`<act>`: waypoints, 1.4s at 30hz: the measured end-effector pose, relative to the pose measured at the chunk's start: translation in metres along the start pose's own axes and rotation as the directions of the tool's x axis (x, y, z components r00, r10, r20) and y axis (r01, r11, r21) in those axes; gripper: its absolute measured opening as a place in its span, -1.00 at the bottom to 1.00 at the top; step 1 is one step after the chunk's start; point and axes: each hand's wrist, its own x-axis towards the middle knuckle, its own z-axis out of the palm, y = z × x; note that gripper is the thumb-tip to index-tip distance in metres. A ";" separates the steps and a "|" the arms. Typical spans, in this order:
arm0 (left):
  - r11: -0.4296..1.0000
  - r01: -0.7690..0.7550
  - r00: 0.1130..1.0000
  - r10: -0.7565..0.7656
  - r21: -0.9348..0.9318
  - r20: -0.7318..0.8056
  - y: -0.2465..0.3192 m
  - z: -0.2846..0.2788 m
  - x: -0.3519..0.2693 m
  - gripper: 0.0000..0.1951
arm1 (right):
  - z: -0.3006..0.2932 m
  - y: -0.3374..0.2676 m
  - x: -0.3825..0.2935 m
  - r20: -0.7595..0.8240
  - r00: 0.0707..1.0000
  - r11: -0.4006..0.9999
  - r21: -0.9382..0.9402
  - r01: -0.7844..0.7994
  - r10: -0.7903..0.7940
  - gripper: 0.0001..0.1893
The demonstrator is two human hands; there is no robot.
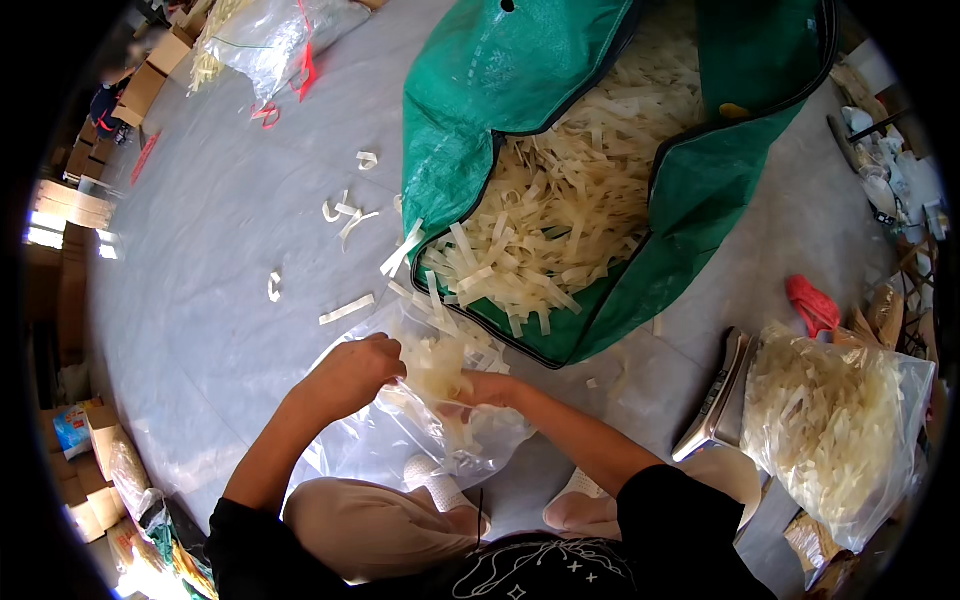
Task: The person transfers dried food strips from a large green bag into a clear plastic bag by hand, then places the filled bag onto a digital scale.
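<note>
My left hand [364, 371] grips the rim of a clear plastic bag [480, 457] in front of my knees. Inside the bag's mouth is my right hand [484, 391], against a clump of pale flat strips [435, 360]. Strips and plastic partly cover its fingers, so its grip is unclear. Just beyond, a large green zippered bag [457, 112] lies unzipped, holding a heap of the same pale strips [577, 195]. Some strips spill over its near edge towards the clear bag.
Loose strips [346, 309] lie on the grey floor [202, 300]. At right, a filled clear bag [825, 427] rests against a scale [716, 397], near a red bundle [814, 305]. Another plastic bag [277, 45] stands far left, by cardboard boxes [142, 90] and a person [105, 109].
</note>
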 end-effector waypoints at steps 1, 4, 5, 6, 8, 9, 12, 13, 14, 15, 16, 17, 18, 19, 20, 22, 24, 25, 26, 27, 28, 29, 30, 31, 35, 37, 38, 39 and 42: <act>1.000 -0.008 1.000 0.008 0.003 -0.003 0.003 -0.006 0.001 -0.96 | -0.001 0.005 -0.001 0.195 0.974 0.990 -0.111 -0.091 0.111 -0.43; 0.997 -0.008 0.993 -0.001 -0.072 -0.122 0.019 -0.033 -0.004 -0.97 | 0.012 -0.033 0.002 0.288 0.806 0.795 -0.510 -0.328 0.517 -0.45; 0.997 -0.019 0.992 0.009 -0.076 -0.128 0.021 -0.039 -0.004 -0.97 | 0.013 -0.055 0.000 0.128 0.671 0.537 -0.716 -0.447 0.730 -0.46; 0.997 0.001 0.986 -0.014 -0.076 -0.167 0.022 -0.046 -0.007 -0.96 | 0.004 -0.068 -0.002 0.130 0.662 0.533 -0.714 -0.454 0.738 -0.47; 0.997 0.024 0.969 -0.042 -0.076 -0.243 0.018 -0.051 -0.009 -0.94 | -0.008 -0.102 -0.009 0.040 0.643 0.443 -0.758 -0.479 0.765 -0.45; 0.997 0.023 0.968 -0.041 -0.075 -0.247 0.014 -0.052 -0.010 -0.94 | -0.010 -0.115 -0.011 -0.039 0.625 0.350 -0.800 -0.487 0.779 -0.43; 0.904 0.080 0.995 -0.047 -0.420 0.089 0.000 -0.041 -0.006 -0.91 | -0.031 -0.122 -0.004 -0.232 0.516 0.043 -0.884 -0.466 0.825 -0.42; 0.912 0.165 0.974 -0.090 -0.375 0.210 0.004 -0.037 0.001 -0.86 | -0.036 -0.114 -0.004 -0.238 0.519 0.034 -0.887 -0.461 0.821 -0.42; 0.910 0.180 0.952 -0.066 -0.374 0.299 0.006 -0.030 0.009 -0.85 | -0.040 -0.098 -0.008 -0.265 0.728 -0.037 -0.949 -0.313 0.632 -0.41; 0.908 0.199 0.922 -0.046 -0.369 0.383 0.008 -0.023 0.016 -0.83 | -0.040 -0.085 -0.010 -0.219 0.890 -0.149 -0.974 -0.172 0.400 -0.39; 0.819 0.339 0.869 -0.085 -0.463 0.487 0.009 -0.014 0.024 -0.75 | -0.039 -0.072 -0.011 -0.218 0.892 -0.160 -0.973 -0.167 0.395 -0.39; 0.704 0.469 0.804 -0.090 -0.534 0.587 0.006 -0.003 0.035 -0.67 | -0.041 -0.059 -0.014 -0.198 0.910 -0.196 -0.971 -0.133 0.365 -0.36; 0.699 0.483 0.767 -0.047 -0.527 0.641 0.001 0.004 0.046 -0.65 | -0.044 -0.054 -0.017 -0.175 0.924 -0.230 -0.968 -0.099 0.340 -0.32; 0.693 0.488 0.766 -0.048 -0.531 0.641 -0.007 0.013 0.055 -0.65 | -0.043 -0.062 -0.019 -0.170 0.922 -0.230 -0.969 -0.092 0.347 -0.32; 0.693 0.454 0.804 -0.046 -0.560 0.594 -0.015 0.022 0.063 -0.66 | -0.044 -0.072 -0.022 -0.124 0.889 0.023 -0.989 -0.149 0.441 -0.29; 0.693 0.321 0.915 -0.050 -0.646 0.401 -0.037 0.049 0.082 -0.67 | -0.054 -0.095 -0.022 -0.060 0.853 0.264 -0.938 -0.225 0.518 -0.26; 0.674 0.290 0.957 -0.212 -0.679 0.198 -0.061 0.073 0.101 -0.67 | -0.070 -0.122 -0.013 -0.018 0.955 0.197 -0.977 -0.079 0.296 -0.24; 0.649 0.343 0.929 -0.341 -0.679 0.143 -0.064 0.077 0.116 -0.65 | -0.084 -0.136 -0.012 -0.124 0.981 0.179 -0.972 -0.149 0.147 -0.22; 0.547 0.376 0.882 -0.460 -0.748 0.107 -0.068 0.080 0.130 -0.65 | -0.096 -0.149 -0.010 -0.220 0.975 0.172 -0.961 -0.216 -0.008 -0.20; 0.550 0.366 0.883 -0.459 -0.751 0.095 -0.076 0.092 0.143 -0.65 | -0.113 -0.157 -0.009 -0.225 0.952 0.174 -0.966 -0.191 -0.207 -0.15; 0.808 0.225 0.877 -0.411 -0.545 -0.247 -0.087 0.109 0.153 -0.64 | -0.128 -0.165 -0.007 -0.214 0.891 0.172 -0.972 -0.157 -0.399 -0.11; 0.963 0.135 0.808 -0.243 -0.232 -0.537 -0.095 0.116 0.159 -0.62 | -0.138 -0.175 -0.003 -0.203 0.891 0.165 -0.975 -0.148 -0.406 -0.11; 0.949 0.230 0.880 -0.297 -0.214 -0.372 -0.081 0.104 0.167 -0.56 | -0.152 -0.186 -0.004 -0.324 0.862 0.126 -0.946 -0.299 -0.391 -0.04; 0.882 0.402 0.880 -0.446 -0.244 -0.165 -0.084 0.113 0.172 -0.22 | -0.161 -0.194 0.002 -0.428 0.821 0.088 -0.899 -0.428 -0.379 0.02; 0.591 0.696 0.696 -0.696 -0.408 0.179 -0.107 0.170 0.184 0.32 | -0.188 -0.208 0.034 -0.250 0.781 -0.022 -0.947 -0.319 -0.573 0.08; 0.534 0.653 0.687 -0.716 -0.537 0.123 -0.102 0.174 0.187 0.43 | -0.201 -0.219 0.043 -0.215 0.803 -0.061 -0.953 -0.297 -0.556 0.15; 0.564 0.640 0.693 -0.717 -0.522 0.075 -0.098 0.175 0.191 0.41 | -0.208 -0.221 0.052 -0.235 0.809 -0.054 -0.949 -0.311 -0.539 0.23; 0.585 0.634 0.692 -0.721 -0.506 0.033 -0.094 0.175 0.191 0.40 | -0.207 -0.223 0.059 -0.230 0.816 -0.053 -0.952 -0.302 -0.530 0.23; 0.535 0.670 0.611 -0.791 -0.515 -0.027 -0.092 0.169 0.195 0.36 | -0.205 -0.224 0.076 -0.338 0.825 0.124 -0.940 -0.318 -0.453 0.39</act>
